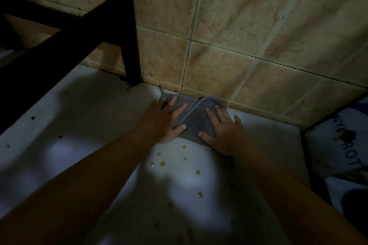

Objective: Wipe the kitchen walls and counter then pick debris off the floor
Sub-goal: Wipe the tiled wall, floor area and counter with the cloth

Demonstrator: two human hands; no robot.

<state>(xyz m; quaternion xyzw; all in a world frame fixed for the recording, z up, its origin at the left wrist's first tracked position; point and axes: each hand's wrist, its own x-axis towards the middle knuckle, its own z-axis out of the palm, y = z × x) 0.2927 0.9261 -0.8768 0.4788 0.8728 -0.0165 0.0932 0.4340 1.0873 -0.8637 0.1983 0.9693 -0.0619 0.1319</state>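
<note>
Hands lie flat on a grey cloth [196, 117] at the back edge of the white counter [83, 125], right where that surface meets the tiled wall [239, 32]. The left hand [167, 123] presses the cloth's left half with its fingers spread and straight; the right hand [225, 131] presses the right half the same way, thumb stretched toward the near edge of the cloth. Neither hand curls round the fabric: both simply bear down on it, a little apart from each other, with a folded hem of the cloth running between them. Spreading the palms like this looks meant to put even weight on the fabric so it can be dragged across the surface in one broad pass.

The cloth's far edge touches the foot of the wall, probably so the seam there gets caught by the wipe too. Nearer the person, on the counter's middle, sit several small yellowish drops [162, 163], apart from the cloth and not yet wiped. A pull toward the front edge would likely carry the cloth over them.

To the left, a dark metal frame [131, 26] stands with one leg planted near the back edge, and dark crumbs [124, 79] cluster around its foot. At the right edge of the counter a printed bag [342, 145] lies lower down, partly in shadow.

The counter wipe seems under way; the floor is not visible here.
</note>
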